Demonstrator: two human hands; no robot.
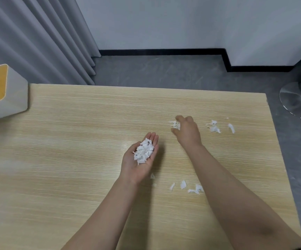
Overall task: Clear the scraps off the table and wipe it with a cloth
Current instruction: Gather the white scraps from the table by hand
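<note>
Wooden table (pixel 74 159), left hand (pixel 137 163) cupping scraps (pixel 143 152)

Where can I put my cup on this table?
Bare wood runs from the tissue box to the left hand cupping scraps. The right side is crowded: loose scraps beside the right hand, more nearer.

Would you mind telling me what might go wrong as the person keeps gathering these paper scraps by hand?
The pile of scraps lies loose on the flat, upturned left hand, so tilting it could spill them back. The right hand works near the table edge, so scraps near the edge could be brushed onto the floor.
</note>
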